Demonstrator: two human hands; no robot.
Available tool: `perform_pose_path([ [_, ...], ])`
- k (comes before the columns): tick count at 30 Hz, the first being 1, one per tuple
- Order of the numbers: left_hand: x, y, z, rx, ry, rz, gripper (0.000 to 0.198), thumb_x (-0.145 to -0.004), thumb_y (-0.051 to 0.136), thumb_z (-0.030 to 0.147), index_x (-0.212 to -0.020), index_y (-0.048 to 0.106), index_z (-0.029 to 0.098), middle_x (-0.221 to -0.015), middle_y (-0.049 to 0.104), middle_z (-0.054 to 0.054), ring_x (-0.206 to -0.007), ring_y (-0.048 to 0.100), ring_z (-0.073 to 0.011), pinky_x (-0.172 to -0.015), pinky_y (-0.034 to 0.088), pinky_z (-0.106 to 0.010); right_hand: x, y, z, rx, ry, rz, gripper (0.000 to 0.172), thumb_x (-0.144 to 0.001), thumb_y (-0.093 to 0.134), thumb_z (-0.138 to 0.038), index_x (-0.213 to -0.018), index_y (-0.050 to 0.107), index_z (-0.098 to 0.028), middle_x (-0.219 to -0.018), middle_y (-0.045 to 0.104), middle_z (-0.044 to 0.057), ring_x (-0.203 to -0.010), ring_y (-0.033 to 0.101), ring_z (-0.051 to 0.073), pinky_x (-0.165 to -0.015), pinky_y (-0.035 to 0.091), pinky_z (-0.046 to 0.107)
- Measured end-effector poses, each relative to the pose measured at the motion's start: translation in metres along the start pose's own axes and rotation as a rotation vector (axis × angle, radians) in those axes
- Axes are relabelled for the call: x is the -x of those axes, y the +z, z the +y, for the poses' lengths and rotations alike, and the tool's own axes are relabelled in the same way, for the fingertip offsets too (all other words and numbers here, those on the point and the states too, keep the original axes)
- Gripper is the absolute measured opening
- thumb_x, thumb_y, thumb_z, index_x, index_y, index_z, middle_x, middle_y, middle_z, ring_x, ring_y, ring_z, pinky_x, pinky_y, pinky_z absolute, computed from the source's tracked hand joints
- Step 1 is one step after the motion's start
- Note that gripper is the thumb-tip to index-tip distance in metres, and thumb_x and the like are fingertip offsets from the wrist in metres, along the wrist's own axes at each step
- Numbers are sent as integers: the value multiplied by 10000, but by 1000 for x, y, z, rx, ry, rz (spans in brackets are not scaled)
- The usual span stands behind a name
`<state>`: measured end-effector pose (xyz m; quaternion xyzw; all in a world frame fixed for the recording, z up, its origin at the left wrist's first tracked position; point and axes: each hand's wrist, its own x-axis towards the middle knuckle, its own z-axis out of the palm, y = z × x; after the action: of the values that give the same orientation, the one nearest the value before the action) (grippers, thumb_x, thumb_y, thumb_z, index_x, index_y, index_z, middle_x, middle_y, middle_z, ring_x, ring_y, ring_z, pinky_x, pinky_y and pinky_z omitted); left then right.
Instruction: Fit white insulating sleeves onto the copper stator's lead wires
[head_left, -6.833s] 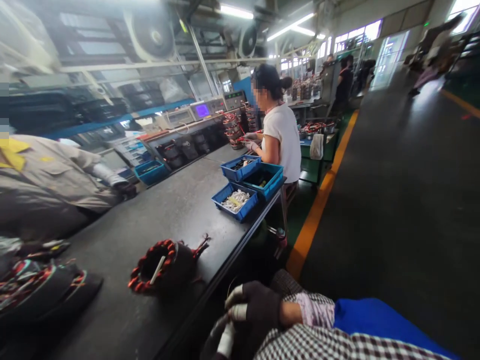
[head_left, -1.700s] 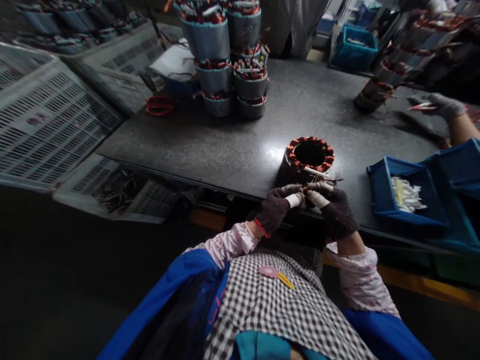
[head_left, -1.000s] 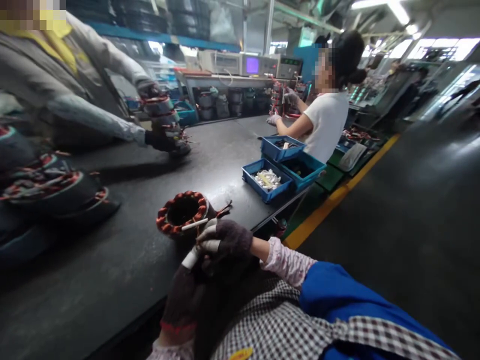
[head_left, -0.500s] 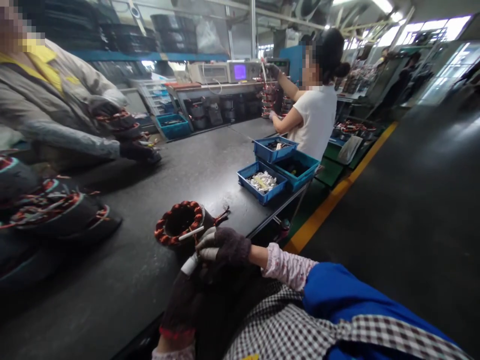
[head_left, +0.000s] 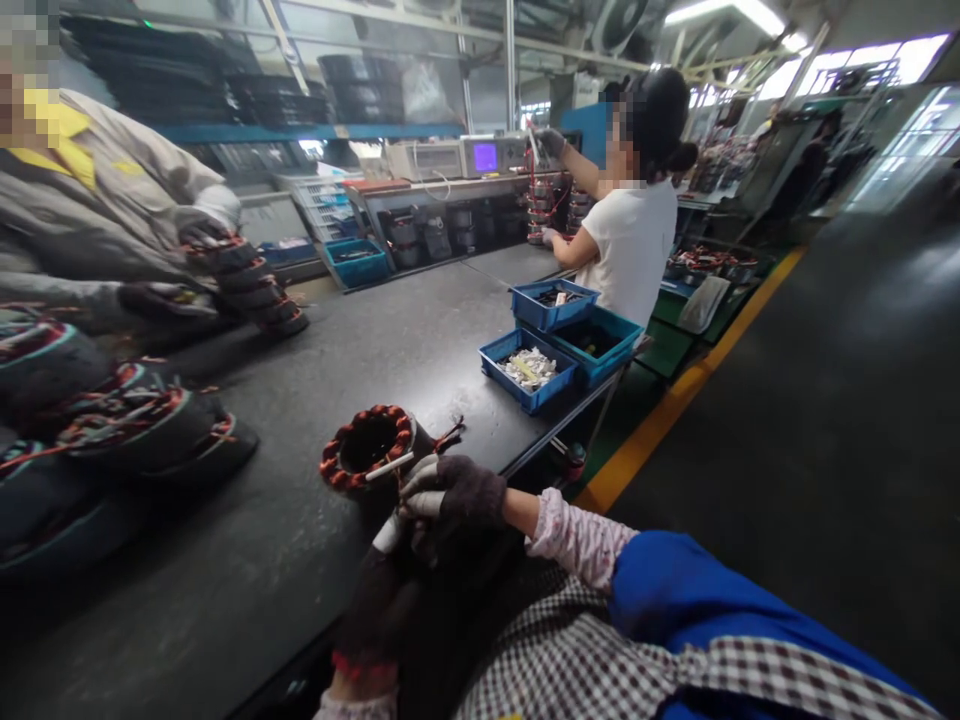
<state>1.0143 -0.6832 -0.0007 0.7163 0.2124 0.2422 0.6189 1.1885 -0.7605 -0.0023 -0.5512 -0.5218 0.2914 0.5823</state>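
Stator: dark cylinder with red-brown copper windings round its top rim, upright on the desk near the front edge, directly ahead of both hands.
White sleeve: thin pale tube lying across the near rim of the stator, its near end at the right hand's fingertips.
Lead wires: short red and dark strands sticking out from the stator's right side, over the desk.
Right hand: dark knit glove with white-taped fingertips, at the stator's near side; grip pinched together on the near end of the white sleeve.
Left hand: same dark glove, one taped finger showing, below and just left of the right hand at the desk edge; fingers curled, whether the grip holds anything I cannot tell.
Blue bins: three open trays grouped at the desk's right edge, well apart from the stator; the nearest holds pale small parts.
Stacked stators: blurred pile at the left of the desk.
Co-worker, grey jacket: across the desk at left, gloved hands on a stack of stators.
Co-worker, white shirt: farther along the desk, one arm raised toward the test instruments.
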Motion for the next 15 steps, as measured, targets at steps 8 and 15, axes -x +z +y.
perform_pose_path([
  [8,-2,-4,18,28,53,-127,680,-789,845,247,-1376,773,582,-1533,705,146,-1557,559,-368,-1357,418,-517,-1,1,5,-14,3,28,203,-920,806,-381,-985,826,-189,-1116,758,61,-1108,716,211,-1039,572,324],
  [15,9,5,38,101,-21,-129,497,-875,800,347,-1319,807,571,-1378,794,126,-1503,618,-359,-1367,381,-516,10,15,-1,-103,139,161,252,-888,825,-394,-1038,815,-191,-1105,757,54,-1078,727,218,-974,583,327],
])
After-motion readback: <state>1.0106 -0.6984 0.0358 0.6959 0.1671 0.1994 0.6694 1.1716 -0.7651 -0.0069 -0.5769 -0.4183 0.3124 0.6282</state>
